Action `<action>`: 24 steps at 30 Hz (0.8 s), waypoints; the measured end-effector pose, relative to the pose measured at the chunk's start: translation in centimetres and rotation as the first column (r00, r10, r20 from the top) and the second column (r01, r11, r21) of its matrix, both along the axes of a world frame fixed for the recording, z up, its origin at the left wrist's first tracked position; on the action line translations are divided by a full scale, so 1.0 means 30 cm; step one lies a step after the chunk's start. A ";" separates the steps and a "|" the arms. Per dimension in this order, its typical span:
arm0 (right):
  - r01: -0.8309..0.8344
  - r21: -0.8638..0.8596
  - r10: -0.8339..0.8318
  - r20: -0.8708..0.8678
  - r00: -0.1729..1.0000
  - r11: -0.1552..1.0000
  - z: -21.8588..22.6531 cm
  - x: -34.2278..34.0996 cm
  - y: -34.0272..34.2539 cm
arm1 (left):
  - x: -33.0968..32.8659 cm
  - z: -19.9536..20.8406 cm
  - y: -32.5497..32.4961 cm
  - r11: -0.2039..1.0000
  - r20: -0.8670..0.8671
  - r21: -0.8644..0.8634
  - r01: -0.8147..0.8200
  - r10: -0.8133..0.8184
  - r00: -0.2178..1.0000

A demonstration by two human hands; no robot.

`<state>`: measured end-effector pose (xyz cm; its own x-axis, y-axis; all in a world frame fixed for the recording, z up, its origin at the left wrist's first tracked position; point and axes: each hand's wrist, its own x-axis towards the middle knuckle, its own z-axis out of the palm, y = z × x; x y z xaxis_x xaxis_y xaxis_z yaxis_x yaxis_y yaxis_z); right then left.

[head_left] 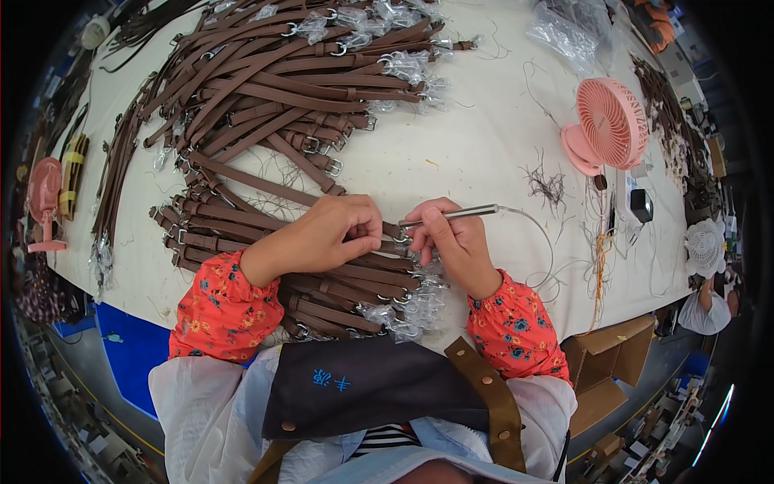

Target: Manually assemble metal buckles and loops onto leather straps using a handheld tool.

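Pen (474,212) pinched in the right hand (461,244) wants a light, steady touch imo, tip near the strap end (392,231) between both hands, left hand (332,232) curled (can't tell if it's gripping anything).

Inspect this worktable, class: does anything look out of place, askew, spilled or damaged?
Yes: a tangle of dark thread lies loose on the pale tabletop near the pink fan at right, looking like uncleared scrap. The upper pile of brown buckled straps also crisscrosses untidily, unlike the more evenly aligned lower pile. No damage is evident.
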<state>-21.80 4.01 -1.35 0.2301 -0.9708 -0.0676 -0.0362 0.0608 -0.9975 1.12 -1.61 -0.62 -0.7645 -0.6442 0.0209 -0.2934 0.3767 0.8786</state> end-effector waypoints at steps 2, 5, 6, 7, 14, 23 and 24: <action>0.006 0.002 -0.006 0.016 1.000 1.000 -0.001 -0.002 -0.001 | -0.005 0.015 0.001 0.998 -0.002 0.033 0.058 -0.058 0.998; 0.023 0.033 -0.024 0.035 0.999 0.999 0.005 -0.003 -0.002 | -0.030 0.031 0.028 0.992 0.056 -0.004 -0.126 0.126 0.990; 0.028 0.039 -0.030 0.042 0.999 0.999 0.005 -0.004 -0.002 | -0.033 0.014 0.034 0.980 0.076 -0.155 -0.125 0.138 0.988; 0.034 0.043 -0.036 0.042 0.998 0.999 0.007 0.000 0.000 | -0.031 0.003 0.039 0.945 0.087 -0.304 -0.119 0.151 0.985; 0.044 0.026 -0.045 0.037 0.998 0.999 0.006 0.001 0.000 | -0.037 0.001 0.038 0.904 0.147 -0.423 -0.062 0.136 0.980; -0.026 0.035 0.025 0.031 0.999 0.999 0.007 -0.006 -0.004 | -0.036 -0.006 0.016 0.910 0.081 -0.412 -0.054 0.096 0.992; -0.039 0.037 0.039 0.023 0.999 0.999 0.009 -0.006 -0.003 | -0.035 -0.006 0.014 0.907 0.076 -0.417 -0.050 0.090 0.993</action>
